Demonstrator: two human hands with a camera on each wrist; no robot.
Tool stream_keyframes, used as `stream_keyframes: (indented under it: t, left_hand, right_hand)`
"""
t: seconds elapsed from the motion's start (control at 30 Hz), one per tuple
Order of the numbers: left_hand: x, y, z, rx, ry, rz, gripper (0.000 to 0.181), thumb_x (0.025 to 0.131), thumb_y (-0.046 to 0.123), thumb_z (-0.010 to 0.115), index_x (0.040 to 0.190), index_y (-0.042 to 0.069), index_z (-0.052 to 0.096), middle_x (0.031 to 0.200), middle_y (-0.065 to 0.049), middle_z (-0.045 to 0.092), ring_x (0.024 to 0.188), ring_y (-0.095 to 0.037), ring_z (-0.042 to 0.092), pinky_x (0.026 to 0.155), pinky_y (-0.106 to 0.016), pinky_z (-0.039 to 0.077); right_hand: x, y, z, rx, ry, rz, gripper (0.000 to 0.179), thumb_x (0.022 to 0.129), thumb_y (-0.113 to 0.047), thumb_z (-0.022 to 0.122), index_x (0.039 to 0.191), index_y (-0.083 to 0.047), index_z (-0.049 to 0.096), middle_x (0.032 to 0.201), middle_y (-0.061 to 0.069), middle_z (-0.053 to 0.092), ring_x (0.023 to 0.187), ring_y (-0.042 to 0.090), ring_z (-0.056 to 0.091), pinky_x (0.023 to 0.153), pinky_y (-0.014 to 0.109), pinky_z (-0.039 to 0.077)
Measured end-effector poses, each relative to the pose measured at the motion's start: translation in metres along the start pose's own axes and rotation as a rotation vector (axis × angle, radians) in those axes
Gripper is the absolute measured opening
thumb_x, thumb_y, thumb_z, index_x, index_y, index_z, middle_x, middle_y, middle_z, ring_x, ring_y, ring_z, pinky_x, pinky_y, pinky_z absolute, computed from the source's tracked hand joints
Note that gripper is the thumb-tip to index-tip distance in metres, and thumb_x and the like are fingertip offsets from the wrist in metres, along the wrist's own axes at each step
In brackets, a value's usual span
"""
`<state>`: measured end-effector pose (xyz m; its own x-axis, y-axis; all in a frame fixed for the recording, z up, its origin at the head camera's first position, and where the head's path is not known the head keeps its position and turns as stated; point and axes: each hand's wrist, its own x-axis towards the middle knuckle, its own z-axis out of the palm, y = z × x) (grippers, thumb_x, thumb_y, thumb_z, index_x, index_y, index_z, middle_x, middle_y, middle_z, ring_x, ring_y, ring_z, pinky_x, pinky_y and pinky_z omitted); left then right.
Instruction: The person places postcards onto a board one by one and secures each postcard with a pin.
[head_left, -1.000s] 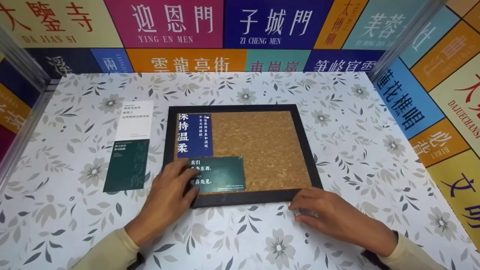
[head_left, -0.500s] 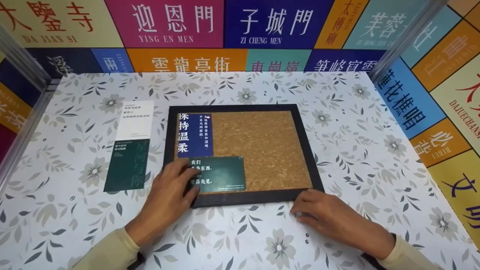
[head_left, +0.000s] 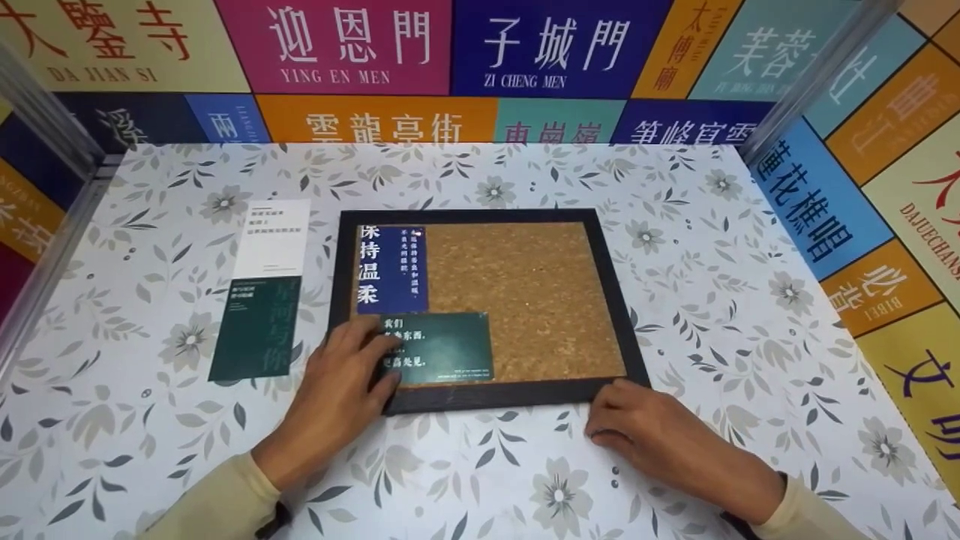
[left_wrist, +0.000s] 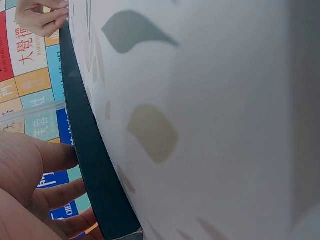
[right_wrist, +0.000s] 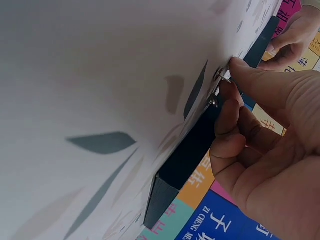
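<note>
My left hand (head_left: 341,375) rests its fingers on the left end of a green card (head_left: 446,349) lying on a framed cork board (head_left: 540,300). The left wrist view shows this hand (left_wrist: 45,185) with its fingers extended over the dark frame. Above that card, a blue card (head_left: 390,270) lies on the cork. At the frame's lower right corner, my right hand (head_left: 645,420) has its fingers curled. In the right wrist view its thumb and index finger pinch a small metal thumbtack (right_wrist: 223,77); another shiny metal piece (right_wrist: 213,101) shows beside the fingers, its exact shape unclear.
Left of the board lie a white card (head_left: 270,240) and a dark green card (head_left: 255,330), end to end on the flower-patterned table (head_left: 487,480). Colourful printed panels (head_left: 352,45) stand behind and at the sides.
My right hand's fingers have curled in and it has shifted slightly right along the frame's front edge. The left hand stays on the green card.
</note>
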<state>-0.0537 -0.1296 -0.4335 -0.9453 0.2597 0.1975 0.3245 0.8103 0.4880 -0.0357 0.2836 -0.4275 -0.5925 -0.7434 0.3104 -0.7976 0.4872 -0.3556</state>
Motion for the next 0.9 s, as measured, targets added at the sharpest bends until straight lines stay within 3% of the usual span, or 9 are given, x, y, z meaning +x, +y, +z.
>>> stream_keyframes:
  t: [0.47, 0.9]
  left_hand:
    - [0.000, 0.000, 0.000, -0.008, -0.003, -0.001, 0.037, 0.097, 0.013, 0.085, 0.132, 0.006, 0.077, 0.150, -0.015, 0.059, 0.143, -0.037, 0.051, 0.110, -0.072, 0.045]
    - [0.001, 0.000, 0.001, -0.027, -0.018, -0.021, 0.039, 0.097, 0.012, 0.084, 0.135, 0.005, 0.076, 0.154, -0.016, 0.057, 0.147, -0.037, 0.049, 0.113, -0.072, 0.043]
  right_hand:
    - [0.014, 0.001, 0.001, 0.088, 0.030, 0.008, 0.023, 0.087, 0.000, 0.089, 0.100, -0.018, 0.082, 0.108, -0.007, 0.071, 0.100, 0.014, 0.069, 0.094, 0.018, 0.054]
    - [0.032, 0.009, 0.004, 0.386, 0.067, 0.057, 0.018, 0.094, 0.004, 0.083, 0.103, -0.011, 0.082, 0.108, 0.004, 0.076, 0.101, 0.022, 0.072, 0.095, 0.017, 0.055]
